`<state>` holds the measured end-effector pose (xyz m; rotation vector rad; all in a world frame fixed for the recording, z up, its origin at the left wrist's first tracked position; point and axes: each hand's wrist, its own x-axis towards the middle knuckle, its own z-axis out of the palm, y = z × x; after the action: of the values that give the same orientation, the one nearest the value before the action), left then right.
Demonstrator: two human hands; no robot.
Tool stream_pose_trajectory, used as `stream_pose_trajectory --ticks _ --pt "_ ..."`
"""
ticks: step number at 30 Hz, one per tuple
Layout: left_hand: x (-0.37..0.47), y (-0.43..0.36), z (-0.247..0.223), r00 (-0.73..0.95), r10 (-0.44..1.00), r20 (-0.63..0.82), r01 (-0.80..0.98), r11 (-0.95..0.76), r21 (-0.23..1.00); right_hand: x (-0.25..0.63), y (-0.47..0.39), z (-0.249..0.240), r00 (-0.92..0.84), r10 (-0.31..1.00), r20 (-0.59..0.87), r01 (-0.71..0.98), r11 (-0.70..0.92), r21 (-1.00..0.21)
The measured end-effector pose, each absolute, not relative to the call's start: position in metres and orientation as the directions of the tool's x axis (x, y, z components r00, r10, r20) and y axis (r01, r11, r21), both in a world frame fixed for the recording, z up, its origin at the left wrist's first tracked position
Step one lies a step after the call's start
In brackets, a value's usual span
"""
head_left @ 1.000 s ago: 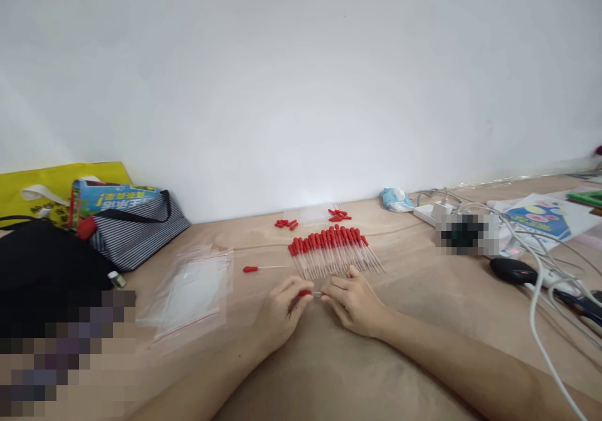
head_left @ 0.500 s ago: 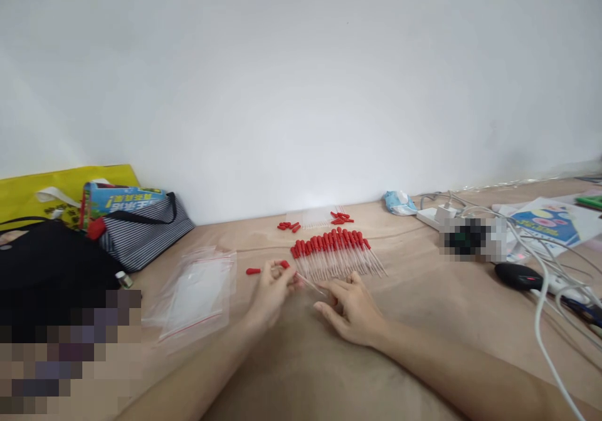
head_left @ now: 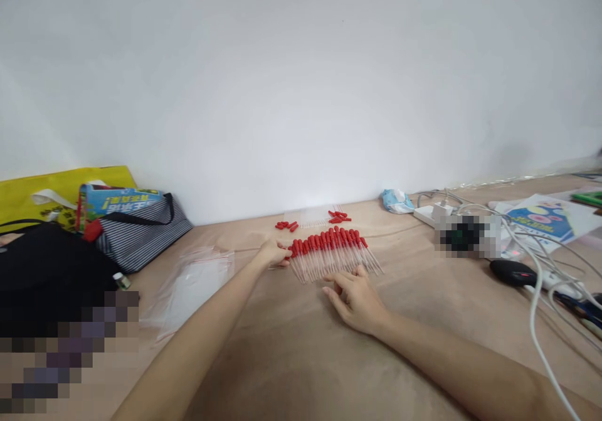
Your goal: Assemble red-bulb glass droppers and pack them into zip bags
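A row of clear droppers with red bulbs (head_left: 333, 251) lies side by side on the brown cloth. At the row's left end is my left hand (head_left: 274, 253), its fingers closed on the red bulb of the outermost dropper. My right hand (head_left: 355, 298) rests just in front of the row, fingers apart and bent, with nothing in it. Behind the row, loose red bulbs (head_left: 338, 217) lie at the right of a clear bag of thin tubes (head_left: 315, 216), and more red bulbs (head_left: 286, 225) lie at its left.
Clear zip bags (head_left: 197, 286) lie to the left, beside a striped bag (head_left: 141, 233) and a black bag (head_left: 56, 277). At the right are white cables (head_left: 536, 320), a power strip (head_left: 426, 215), a black mouse (head_left: 512, 273) and a blue packet (head_left: 396, 201).
My left hand has moved up and left to the row's end with the dropper, which was angled between my hands. My right hand has let go of the tube and shifted slightly right.
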<state>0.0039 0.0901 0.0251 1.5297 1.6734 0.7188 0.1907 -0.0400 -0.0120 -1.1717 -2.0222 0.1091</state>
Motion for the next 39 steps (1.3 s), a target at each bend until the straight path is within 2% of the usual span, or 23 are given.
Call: stream_pose_trajectory --ticks 3,5,7,11,15,21,30,39 --pt "-0.018 0.083 0.040 0.169 0.983 -0.076 0.743 -0.076 0.665 0.193 -0.039 -0.013 -0.292 0.758 0.583 0.706 0.582 -0.403" --pt "-0.038 0.074 0.053 0.320 0.946 -0.043 0.791 -0.242 0.562 0.194 -0.038 -0.013 -0.303 0.755 0.582 0.715 0.583 -0.385" --pt "-0.055 0.066 0.061 0.437 0.899 -0.034 0.805 -0.374 0.461 0.195 -0.038 -0.014 -0.303 0.757 0.579 0.720 0.580 -0.381" --pt "-0.069 0.057 0.059 0.569 0.822 0.015 0.785 -0.549 0.287 0.196 -0.037 -0.014 -0.314 0.753 0.578 0.722 0.585 -0.369" --pt "-0.063 0.058 0.045 0.654 0.752 0.077 0.732 -0.655 0.186 0.196 -0.037 -0.013 -0.342 0.747 0.571 0.722 0.597 -0.349" --pt "-0.051 0.057 0.030 0.667 0.718 0.198 0.694 -0.696 0.188 0.196 -0.038 -0.013 -0.342 0.745 0.573 0.710 0.604 -0.361" --pt "-0.032 0.060 0.004 0.499 0.786 0.366 0.748 -0.603 0.277 0.196 -0.038 -0.012 -0.371 0.740 0.560 0.722 0.609 -0.327" --pt "-0.032 0.060 0.003 0.370 0.836 0.405 0.804 -0.506 0.311 0.195 -0.039 -0.010 -0.366 0.757 0.542 0.703 0.606 -0.372"
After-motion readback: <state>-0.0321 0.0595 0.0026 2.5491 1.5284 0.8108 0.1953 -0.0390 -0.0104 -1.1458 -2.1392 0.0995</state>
